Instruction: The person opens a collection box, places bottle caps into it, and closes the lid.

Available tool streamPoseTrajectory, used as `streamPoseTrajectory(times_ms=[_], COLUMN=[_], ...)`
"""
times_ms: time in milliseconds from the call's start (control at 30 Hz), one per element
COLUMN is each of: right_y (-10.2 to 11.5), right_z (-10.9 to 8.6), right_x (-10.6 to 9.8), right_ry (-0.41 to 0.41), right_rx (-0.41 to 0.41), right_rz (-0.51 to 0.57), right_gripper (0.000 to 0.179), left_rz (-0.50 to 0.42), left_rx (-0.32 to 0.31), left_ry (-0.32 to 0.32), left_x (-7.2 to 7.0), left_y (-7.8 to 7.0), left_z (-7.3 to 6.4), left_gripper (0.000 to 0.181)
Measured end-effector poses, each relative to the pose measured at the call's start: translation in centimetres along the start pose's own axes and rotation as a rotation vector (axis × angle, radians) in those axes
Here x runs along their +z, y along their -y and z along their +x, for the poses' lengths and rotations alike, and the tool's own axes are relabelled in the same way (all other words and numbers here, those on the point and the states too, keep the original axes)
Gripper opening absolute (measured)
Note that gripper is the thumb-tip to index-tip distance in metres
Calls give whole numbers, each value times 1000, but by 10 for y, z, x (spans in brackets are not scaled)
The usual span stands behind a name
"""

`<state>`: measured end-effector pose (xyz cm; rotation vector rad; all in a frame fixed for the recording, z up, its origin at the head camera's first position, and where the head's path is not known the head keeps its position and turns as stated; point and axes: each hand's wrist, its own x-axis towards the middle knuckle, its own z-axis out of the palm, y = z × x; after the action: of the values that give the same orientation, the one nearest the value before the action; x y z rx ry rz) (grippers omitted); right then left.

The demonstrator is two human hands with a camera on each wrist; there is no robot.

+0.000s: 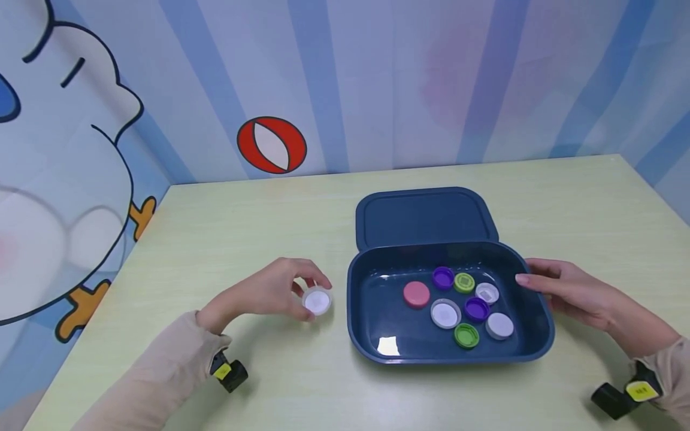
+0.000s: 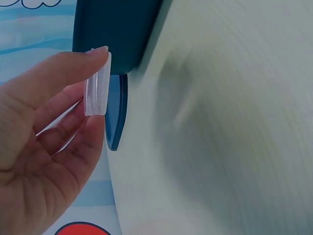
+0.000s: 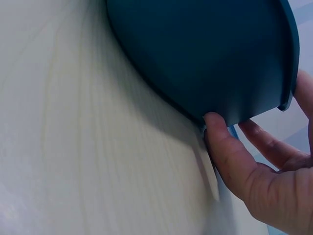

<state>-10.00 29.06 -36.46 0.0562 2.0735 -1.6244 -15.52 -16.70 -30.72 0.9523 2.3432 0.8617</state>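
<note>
My left hand (image 1: 269, 290) pinches a white, ribbed bottle cap (image 1: 317, 300) between thumb and fingers, left of the dark blue plastic box (image 1: 380, 320). In the left wrist view the cap (image 2: 98, 88) appears edge-on, held over the table. On the box's right side, my right hand (image 1: 582, 293) grips the rim, the thumb on top and the other fingers around the outer wall. The right wrist view shows a fingertip pressed against the lower wall of the box (image 3: 205, 58). Inside lie several caps: a pink cap (image 1: 417, 294), purple caps (image 1: 477, 309), green caps (image 1: 466, 336) and white caps (image 1: 499, 326).
Behind the box lies its dark blue lid (image 1: 426, 218), against the back rim. A pale wooden table (image 1: 242, 221) carries everything. Blue striped wall covering (image 1: 366, 90) with cartoon figures rises past the table's far and left edges.
</note>
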Motion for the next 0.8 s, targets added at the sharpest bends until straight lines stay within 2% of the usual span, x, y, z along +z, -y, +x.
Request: streamPoseTrajectory(times_ms=[133,500,800], right_y=[0,1,3], right_z=[0,-3,-4], right_x=[0,0,0], right_ry=[4,2,-2], right_rx=[-1,-15,-9], right_rz=[13,26,30], right_gripper=[74,72,70], left_rz=[19,-5,45], left_rx=[12,70,115], left_ry=[11,36,89], left_x=[-3,-9,-15], left_y=[-8,-22,-48], left_z=[-2,-4,3], left_gripper=[45,42,41])
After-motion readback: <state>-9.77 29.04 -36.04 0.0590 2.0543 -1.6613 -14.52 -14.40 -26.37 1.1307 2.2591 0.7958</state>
